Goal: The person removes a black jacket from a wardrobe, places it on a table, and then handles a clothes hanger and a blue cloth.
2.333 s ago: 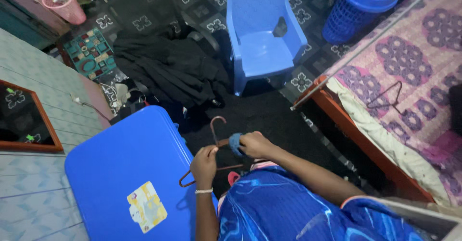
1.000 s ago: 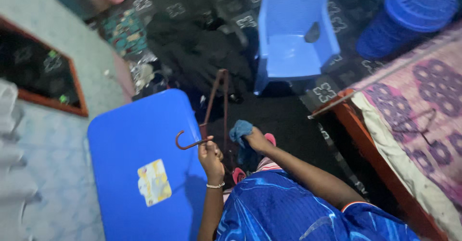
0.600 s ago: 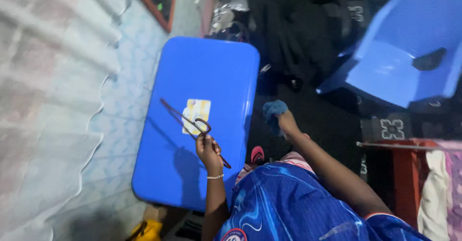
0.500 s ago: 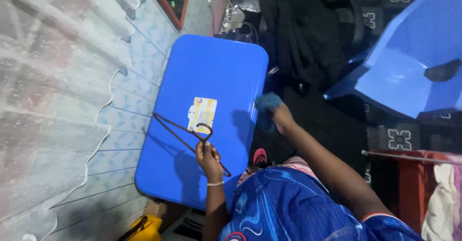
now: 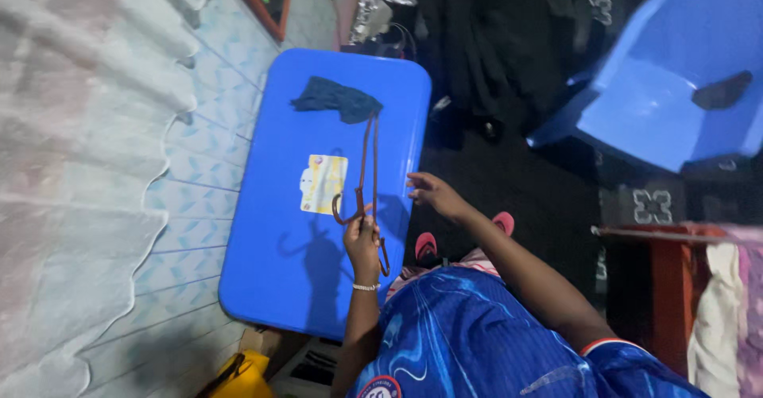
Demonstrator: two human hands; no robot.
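My left hand [image 5: 362, 239] grips a reddish-brown wire clothes hanger [image 5: 367, 168] near its hook, held over the blue plastic table [image 5: 278, 239]. The hanger's far end points toward a dark blue cloth [image 5: 335, 98] lying crumpled on the far part of the table. My right hand [image 5: 433, 194] hovers empty beside the table's right edge, fingers spread. A yellow and white sticker [image 5: 323, 183] sits on the tabletop just left of the hanger.
A blue plastic chair [image 5: 668, 88] stands at the upper right. Dark clothes [image 5: 477, 40] are heaped on the patterned floor beyond the table. A white lace curtain [image 5: 71, 168] hangs at the left. An orange bed frame [image 5: 668, 295] is at the right, a yellow object [image 5: 238, 374] below the table.
My right hand has let go of the blue cloth, which now lies on the far end of the table. The hanger in my left hand has swung to point away from me.
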